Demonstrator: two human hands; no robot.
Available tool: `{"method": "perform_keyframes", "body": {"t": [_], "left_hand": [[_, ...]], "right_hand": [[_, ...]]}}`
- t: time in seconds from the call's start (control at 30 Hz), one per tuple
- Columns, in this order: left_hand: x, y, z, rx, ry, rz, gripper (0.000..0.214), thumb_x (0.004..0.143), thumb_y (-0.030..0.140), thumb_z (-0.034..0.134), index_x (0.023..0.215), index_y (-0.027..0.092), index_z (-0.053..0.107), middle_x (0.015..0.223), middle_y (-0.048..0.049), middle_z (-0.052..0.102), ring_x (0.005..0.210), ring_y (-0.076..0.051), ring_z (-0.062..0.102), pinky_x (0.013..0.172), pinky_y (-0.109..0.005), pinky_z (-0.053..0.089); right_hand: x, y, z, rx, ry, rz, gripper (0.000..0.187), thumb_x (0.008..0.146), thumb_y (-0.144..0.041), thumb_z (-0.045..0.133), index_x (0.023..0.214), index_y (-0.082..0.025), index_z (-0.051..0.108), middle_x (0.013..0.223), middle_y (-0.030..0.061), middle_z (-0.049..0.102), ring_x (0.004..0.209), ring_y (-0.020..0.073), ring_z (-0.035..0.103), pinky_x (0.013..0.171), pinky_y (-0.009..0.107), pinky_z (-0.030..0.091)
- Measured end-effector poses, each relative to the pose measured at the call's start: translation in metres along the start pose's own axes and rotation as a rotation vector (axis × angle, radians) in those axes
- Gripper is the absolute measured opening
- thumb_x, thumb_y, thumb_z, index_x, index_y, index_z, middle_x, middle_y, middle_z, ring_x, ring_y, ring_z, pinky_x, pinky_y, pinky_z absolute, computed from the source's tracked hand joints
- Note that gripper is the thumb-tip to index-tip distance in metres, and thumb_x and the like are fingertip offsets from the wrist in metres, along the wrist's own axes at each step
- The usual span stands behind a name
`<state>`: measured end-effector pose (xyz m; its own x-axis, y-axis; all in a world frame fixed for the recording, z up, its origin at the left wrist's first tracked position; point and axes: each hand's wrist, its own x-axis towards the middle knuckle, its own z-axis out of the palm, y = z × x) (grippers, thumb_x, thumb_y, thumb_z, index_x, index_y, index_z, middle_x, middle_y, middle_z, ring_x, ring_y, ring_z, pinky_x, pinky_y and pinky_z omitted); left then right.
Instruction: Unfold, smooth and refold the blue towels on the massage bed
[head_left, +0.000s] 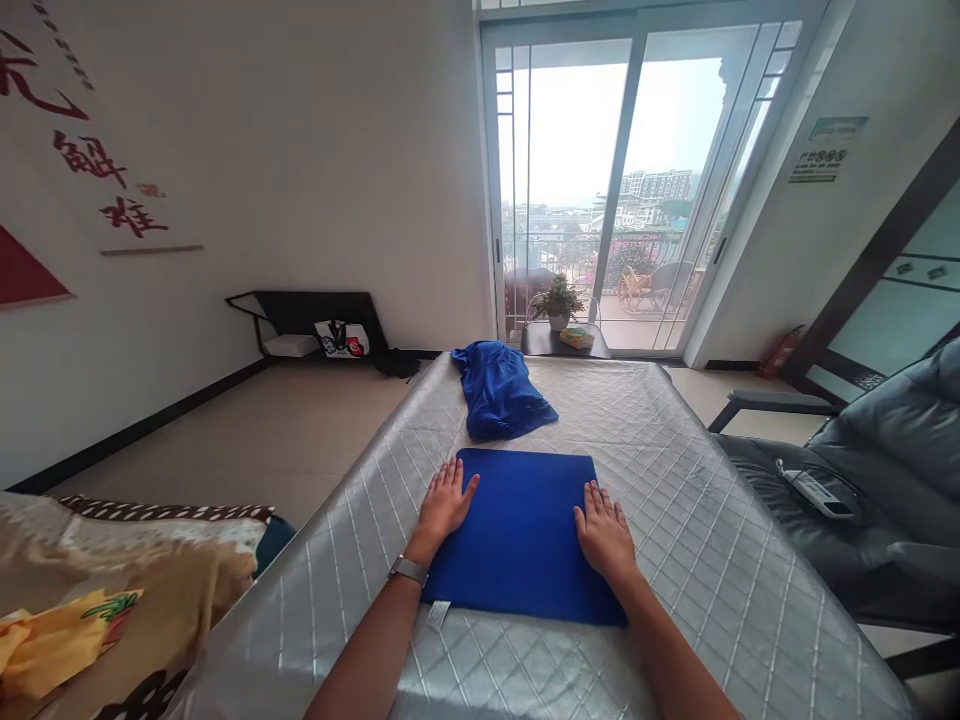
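Note:
A flat blue rectangle of cloth or a thin pad (525, 540) lies on the silver quilted cover (675, 480), with a small white label at its near left corner. Flat on its left edge rests my left hand (447, 498), fingers extended and a watch on the wrist. My right hand (604, 530) lies on the right edge, its fingers also stretched out and nothing gripped. Just beyond the pad is a crumpled blue cloth (501, 390), touched by neither hand.
A grey armchair (840, 470) holding a power strip (817, 492) stands on the right. At the left is a bed-like surface with a patterned blanket (172, 560) and yellow cloth (67, 640). A potted plant (559, 303) sits on a chair before the glass door.

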<state>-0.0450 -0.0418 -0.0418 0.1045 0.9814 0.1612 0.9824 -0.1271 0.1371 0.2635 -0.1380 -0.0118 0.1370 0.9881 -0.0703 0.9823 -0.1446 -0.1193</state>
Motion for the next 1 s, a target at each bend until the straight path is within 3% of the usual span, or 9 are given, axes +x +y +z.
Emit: {"method": "perform_keyframes", "body": {"t": [0.27,0.4,0.53,0.7,0.87,1.0], "left_hand": [[0.0,0.006,-0.001,0.002,-0.017,0.0,0.085,0.102,0.066,0.01,0.157,0.006,0.034,0.163,-0.0187,0.03,0.151,-0.03,0.03,0.123,-0.047,0.026],[0.0,0.005,-0.002,-0.022,-0.011,0.011,0.085,0.102,0.066,0.012,0.157,0.005,0.034,0.163,-0.0203,0.031,0.151,-0.031,0.03,0.123,-0.048,0.027],[0.0,0.003,0.001,-0.048,0.009,0.024,0.081,0.102,0.064,0.014,0.158,0.008,0.032,0.162,-0.0202,0.034,0.15,-0.032,0.032,0.122,-0.051,0.029],[-0.001,0.003,0.001,-0.035,0.014,0.019,0.082,0.102,0.064,0.012,0.157,0.007,0.034,0.162,-0.0182,0.033,0.151,-0.03,0.031,0.123,-0.048,0.027],[-0.002,0.0,-0.008,-0.007,0.004,-0.009,0.085,0.103,0.064,0.01,0.155,0.002,0.036,0.162,-0.0204,0.034,0.151,-0.029,0.03,0.125,-0.047,0.023],[-0.006,0.025,-0.012,-0.039,0.038,0.071,0.082,0.104,0.062,0.012,0.155,0.003,0.036,0.162,-0.0204,0.034,0.152,-0.029,0.029,0.123,-0.046,0.027]], "right_hand": [[0.019,0.0,-0.018,-0.026,0.031,0.026,0.063,0.102,-0.039,0.022,0.158,-0.013,0.035,0.165,0.0079,0.031,0.15,0.0248,0.031,0.122,0.045,0.021],[0.048,-0.002,-0.027,-0.055,0.05,0.0,0.064,0.103,-0.039,0.021,0.159,-0.01,0.03,0.167,0.0078,0.025,0.154,0.0242,0.021,0.124,0.042,0.015],[0.068,0.002,-0.018,-0.049,0.022,0.012,0.066,0.104,-0.041,0.02,0.161,-0.008,0.024,0.168,0.0085,0.02,0.155,0.0227,0.017,0.125,0.041,0.012],[0.07,0.007,-0.001,-0.022,0.055,0.016,0.067,0.104,-0.042,0.015,0.162,-0.009,0.019,0.169,0.0066,0.017,0.155,0.02,0.014,0.126,0.039,0.006],[0.067,0.006,-0.002,0.046,0.073,0.018,0.067,0.104,-0.043,0.015,0.162,-0.01,0.022,0.169,0.0056,0.019,0.155,0.019,0.014,0.125,0.038,0.006],[0.065,0.003,-0.004,0.079,0.092,0.015,0.066,0.103,-0.042,0.018,0.161,-0.009,0.025,0.168,0.0066,0.022,0.155,0.019,0.016,0.125,0.037,0.005]]}}
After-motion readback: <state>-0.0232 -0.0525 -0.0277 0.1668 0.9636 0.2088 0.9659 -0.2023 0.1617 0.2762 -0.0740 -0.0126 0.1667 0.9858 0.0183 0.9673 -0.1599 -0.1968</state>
